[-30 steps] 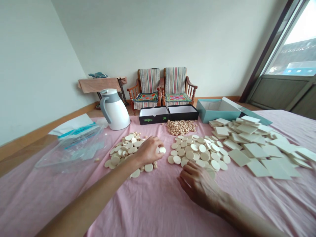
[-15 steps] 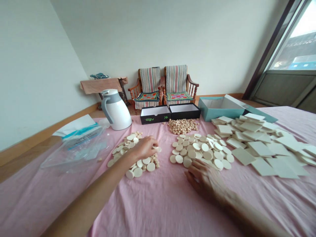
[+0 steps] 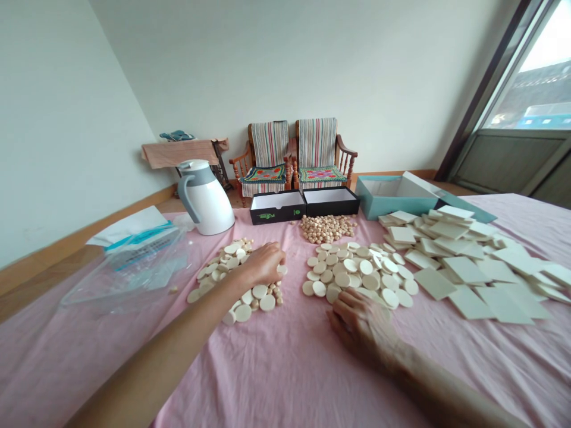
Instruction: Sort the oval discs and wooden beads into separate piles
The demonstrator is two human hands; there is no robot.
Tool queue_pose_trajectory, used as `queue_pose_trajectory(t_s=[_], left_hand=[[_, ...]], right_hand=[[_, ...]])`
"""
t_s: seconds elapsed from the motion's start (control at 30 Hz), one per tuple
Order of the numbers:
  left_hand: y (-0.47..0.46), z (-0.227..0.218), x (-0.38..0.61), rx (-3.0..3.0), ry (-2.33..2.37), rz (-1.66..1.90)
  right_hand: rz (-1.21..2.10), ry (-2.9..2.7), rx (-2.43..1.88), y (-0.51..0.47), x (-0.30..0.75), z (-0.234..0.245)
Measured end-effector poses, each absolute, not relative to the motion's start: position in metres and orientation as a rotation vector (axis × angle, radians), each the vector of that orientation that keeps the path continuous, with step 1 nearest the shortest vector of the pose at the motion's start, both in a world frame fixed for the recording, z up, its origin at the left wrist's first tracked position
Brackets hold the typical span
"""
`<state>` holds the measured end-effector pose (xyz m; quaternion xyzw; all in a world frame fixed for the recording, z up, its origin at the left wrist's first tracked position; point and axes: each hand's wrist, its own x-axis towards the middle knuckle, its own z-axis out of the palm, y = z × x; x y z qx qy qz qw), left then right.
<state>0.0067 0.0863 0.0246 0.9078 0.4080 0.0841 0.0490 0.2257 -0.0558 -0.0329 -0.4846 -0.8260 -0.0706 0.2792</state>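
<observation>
My left hand (image 3: 266, 263) is over the right side of the left heap of pale wooden discs (image 3: 217, 268). Its fingers are curled closed, and whatever is in them is hidden. One disc (image 3: 282, 269) shows just below the fingertips, and small round wooden beads (image 3: 275, 291) lie under the wrist side. At the near edge of the larger disc heap (image 3: 342, 279), my right hand (image 3: 364, 321) rests low with fingers bent together against the discs. Its fingertips are partly hidden, so I cannot make out what they hold.
Behind the disc heaps lies a pile of beads (image 3: 328, 228). Two black boxes (image 3: 279, 213) and a teal box (image 3: 395, 206) stand at the back. Square wooden tiles (image 3: 468, 269) spread over the right. A white jug (image 3: 209, 205) and clear plastic bags (image 3: 129, 270) occupy the left.
The left hand's fingers have curled further down at the same edge of the heap. My right hand stays by its discs; the whole view has shifted slightly.
</observation>
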Motion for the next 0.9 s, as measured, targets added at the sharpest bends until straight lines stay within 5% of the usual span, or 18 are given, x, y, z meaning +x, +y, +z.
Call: queue_pose_trajectory(t_s=[0.5,0.7,0.9], left_hand=[[0.086,0.025,0.039,2.518,1.146,0.797],[0.094,0.025,0.001,2.518,1.269,0.695],[0.096,0.019,-0.021,2.586,1.365,0.51]], right_hand=[[-0.182,-2.068,-1.359,-0.046,0.235,-0.017],[-0.399,-1.766,-1.742,-0.001,0.278,0.001],[-0.233,-1.645,-2.006,0.023,0.296,-0.021]])
